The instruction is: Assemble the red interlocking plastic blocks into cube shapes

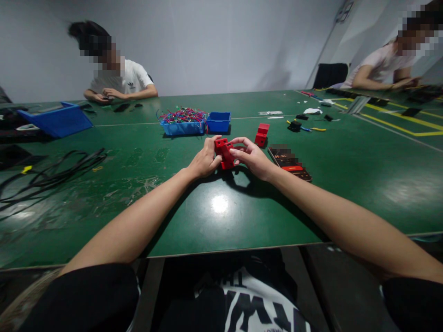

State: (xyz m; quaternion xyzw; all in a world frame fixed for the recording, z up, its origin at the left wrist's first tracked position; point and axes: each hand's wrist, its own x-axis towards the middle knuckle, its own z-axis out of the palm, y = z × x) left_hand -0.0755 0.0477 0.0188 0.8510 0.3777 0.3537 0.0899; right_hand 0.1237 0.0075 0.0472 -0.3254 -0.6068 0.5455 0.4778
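Note:
A red block-like part (224,154) with holes in its top is held just above the green table (194,216), near the middle of the head view. My left hand (204,160) is closed on its left side, thumb against the near face. From the right, my right hand (255,160) pinches the part with thumb and fingers; its other fingers are loosely curled. A second red part (262,134), stepped in shape, rests on the table just beyond my right hand. Beside my right wrist lies a phone (287,162) with its screen lit.
A blue tray (183,129) heaped with coloured wires (187,115) stands beyond my hands, beside a small blue bin (218,123). Black cables (65,173) and a larger blue bin (57,121) are at left. Yellow-and-blue-handled pliers (306,128) lie right. Two people sit across the table.

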